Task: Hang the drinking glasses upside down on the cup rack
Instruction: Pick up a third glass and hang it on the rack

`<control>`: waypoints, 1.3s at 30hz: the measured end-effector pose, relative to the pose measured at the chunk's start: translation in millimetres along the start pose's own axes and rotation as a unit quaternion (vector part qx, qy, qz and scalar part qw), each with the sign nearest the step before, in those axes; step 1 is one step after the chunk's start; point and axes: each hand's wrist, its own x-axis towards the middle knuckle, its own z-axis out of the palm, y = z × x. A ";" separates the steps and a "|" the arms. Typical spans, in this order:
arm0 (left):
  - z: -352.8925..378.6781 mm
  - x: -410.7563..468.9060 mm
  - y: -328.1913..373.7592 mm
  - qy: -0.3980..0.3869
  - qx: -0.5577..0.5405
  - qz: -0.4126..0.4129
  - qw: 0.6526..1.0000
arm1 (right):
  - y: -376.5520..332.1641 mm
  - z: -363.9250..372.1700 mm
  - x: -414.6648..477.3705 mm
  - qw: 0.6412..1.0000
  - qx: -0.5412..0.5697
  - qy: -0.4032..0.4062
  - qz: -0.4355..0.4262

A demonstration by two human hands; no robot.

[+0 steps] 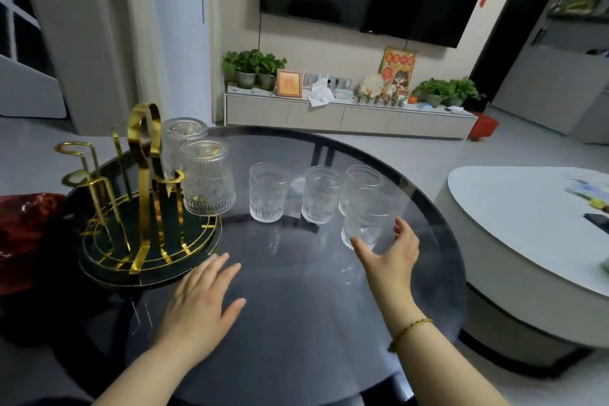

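A gold cup rack (145,208) stands on a dark round tray (197,250) at the left side of the dark glass table (296,306). Two ribbed drinking glasses already hang upside down on the rack's right side: the nearer hung glass (208,177) sits just right of the rack's central post, and the farther hung glass (183,138) is behind it, partly hidden. To the right of the rack, four more glasses stand upright on the table: the first standing glass (267,192) is closest to the rack, the second standing glass (321,194) is beyond it, the back glass (362,181) is farther right again, and the front glass (367,217) stands just before that one, farthest from the rack. The right hand (389,257) is open, its fingers spread and curved around the front glass, thumb and fingertips close to its sides; whether they touch it I cannot tell. The left hand (201,300) lies open and flat on the table, just in front of the rack's tray, holding nothing.
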 end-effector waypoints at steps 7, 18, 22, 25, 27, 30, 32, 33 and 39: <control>7.8 4.2 -0.5 -0.015 0.017 -0.021 1.000 | 25.3 14.4 26.9 0.988 -0.059 -0.095 0.104; 14.7 8.0 -3.9 -0.006 0.020 -0.020 1.000 | 34.1 42.0 38.5 0.988 -0.082 -0.034 0.129; 15.2 7.2 -4.9 -0.004 0.018 -0.017 1.000 | 37.5 43.2 38.4 0.989 -0.057 -0.026 0.133; 14.6 6.9 -4.5 0.001 0.020 -0.015 1.000 | 38.5 38.7 35.0 0.992 0.001 -0.029 0.124; 13.9 6.5 -3.8 0.003 0.021 -0.015 1.000 | 37.8 31.9 29.3 0.994 0.037 -0.027 0.102; 12.9 5.4 -2.8 0.002 0.013 -0.016 1.000 | 30.0 18.3 18.8 0.996 0.069 -0.032 0.048; 11.4 4.0 -1.8 0.001 0.007 -0.017 1.000 | 19.8 7.7 14.8 0.996 0.076 -0.054 0.005; 9.5 3.1 -1.6 0.003 0.006 -0.019 1.000 | 12.4 1.8 14.4 0.994 0.075 -0.071 -0.022; -8.7 -13.5 -12.8 0.080 -0.023 -0.052 0.995 | -40.7 -25.2 15.8 0.963 0.039 -0.200 -0.177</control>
